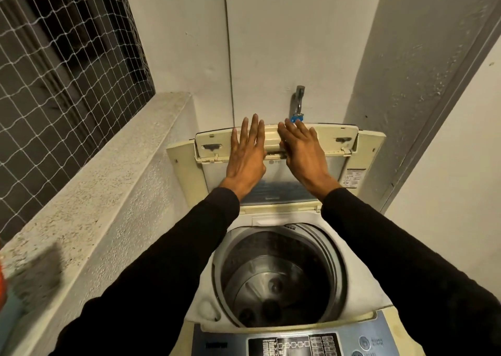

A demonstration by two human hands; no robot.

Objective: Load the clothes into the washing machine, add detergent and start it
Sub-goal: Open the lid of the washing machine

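Observation:
A cream top-loading washing machine (271, 326) stands below me with its folding lid (336, 144) raised against the back wall. The steel drum (273, 279) lies open and I see no clothes in it. My left hand (248, 152) rests flat on the upper lid panel, fingers spread. Beside it, my right hand (302, 149) lies flat on the same panel. Neither hand grips anything. The blue control panel (295, 343) with buttons runs along the machine's near edge. Both arms wear black sleeves. No detergent is in view.
A metal tap (299, 98) with a blue fitting sticks out of the wall behind the lid. A speckled stone ledge (95, 193) runs along the left under a netted window (62, 57). A blurred grey and red object (35, 274) sits at the far left edge.

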